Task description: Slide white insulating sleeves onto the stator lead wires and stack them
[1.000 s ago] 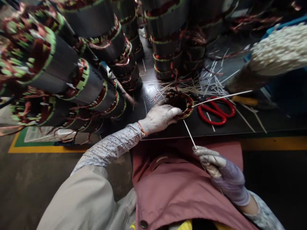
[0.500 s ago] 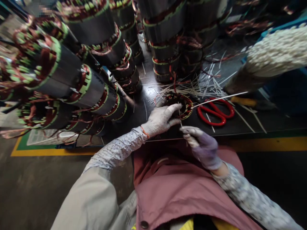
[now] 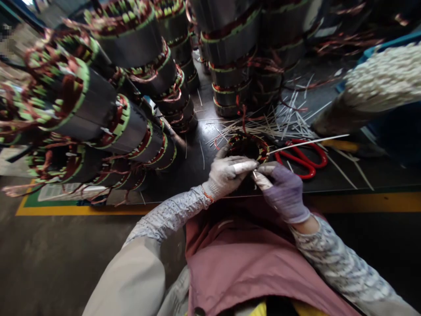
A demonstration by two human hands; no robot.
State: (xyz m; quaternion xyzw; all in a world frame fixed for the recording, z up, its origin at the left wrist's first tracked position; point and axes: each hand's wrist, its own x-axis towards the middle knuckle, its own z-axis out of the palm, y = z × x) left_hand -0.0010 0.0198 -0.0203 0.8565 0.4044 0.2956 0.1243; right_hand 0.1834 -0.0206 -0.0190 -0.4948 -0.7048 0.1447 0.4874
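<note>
A wound motor stator [image 3: 265, 147] with red-brown coils and yellow-green insulation stands at the table's front edge. My left hand [image 3: 228, 173], in a white glove, lies against its near left side, fingers drawn together toward my right hand. My right hand [image 3: 285, 193], in a purple and white glove, is closed in a pinch on a thin white cord [image 3: 254, 174] at the near rim. The fingertips of both hands meet there; what the left ones grip is hidden. A stiff white strand [image 3: 309, 143] sticks out from the stator's right side, over red-handled scissors [image 3: 304, 169].
Stacked stators [image 3: 131, 118] crowd the left, and more stator stacks [image 3: 230, 52] rise behind. Loose white strands [image 3: 279, 125] are scattered beyond the work. At right stand a thick bundle of white cords [image 3: 384, 79], a blue container [image 3: 371, 52] and a yellow-handled tool [image 3: 342, 145].
My right hand has moved up to the stator's near rim, and my left hand has come down to meet it. The left fingers, spread over the stator before, are now drawn together. The view has shifted slightly.
</note>
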